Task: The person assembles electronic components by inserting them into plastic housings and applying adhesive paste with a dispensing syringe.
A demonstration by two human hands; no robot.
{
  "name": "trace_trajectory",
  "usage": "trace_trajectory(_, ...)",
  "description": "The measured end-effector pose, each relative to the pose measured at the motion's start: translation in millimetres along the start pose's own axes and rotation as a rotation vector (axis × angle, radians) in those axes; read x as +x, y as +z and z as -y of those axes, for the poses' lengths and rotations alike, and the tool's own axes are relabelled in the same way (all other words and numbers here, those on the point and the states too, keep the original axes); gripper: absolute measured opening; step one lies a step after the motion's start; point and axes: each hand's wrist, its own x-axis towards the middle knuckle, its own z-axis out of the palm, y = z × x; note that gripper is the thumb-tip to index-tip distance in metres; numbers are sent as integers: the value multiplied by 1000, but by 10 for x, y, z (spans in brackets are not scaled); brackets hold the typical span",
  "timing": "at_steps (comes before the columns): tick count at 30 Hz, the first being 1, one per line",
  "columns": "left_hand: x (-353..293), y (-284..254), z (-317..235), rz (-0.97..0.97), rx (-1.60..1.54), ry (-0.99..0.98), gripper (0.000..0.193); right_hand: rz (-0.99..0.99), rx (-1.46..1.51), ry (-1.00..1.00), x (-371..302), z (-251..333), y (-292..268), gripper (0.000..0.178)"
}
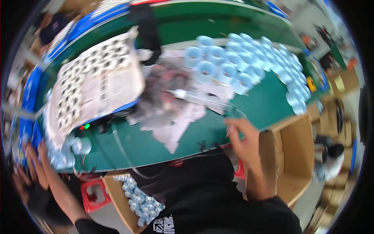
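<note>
The syringe [198, 98] rests on the stained paper [171, 134] covering the worktop [142, 148], nozzle toward 9 o'clock, with light-blue cups [241, 60] at its 2 o'clock. The right hand [244, 138] is near the syringe, at its 4 o'clock, fingers partly curled; any grip cannot be determined. The left hand [44, 160], blurred at 8 o'clock in the view, has fingers extended beside further cups [81, 146]; its hold cannot be determined.

Green tabletop [259, 104], pale-blue cups [244, 58] (red stool [102, 204], too)
</note>
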Motion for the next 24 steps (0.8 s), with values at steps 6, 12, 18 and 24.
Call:
trace_trajectory(6, -196, -664, -629, -477, -838, -259, 49, -430, -100, 350, 612, -472, -728, 22)
trace_trajectory(12, -1071, -2325, -2712, -629, -1109, 38, 35, -213, -479, 239, 852, -980, -778, 24)
trace_trajectory(18, -2701, -3525, -4656, -450, -1548, 286, 17, -735, -723, 61, 882, -666, -774, 15)
trace_trajectory(24, -3172, -4344, -5939, -240, -1609, 703, 71, -455, -610, -2, 524, 167, -311, 14)
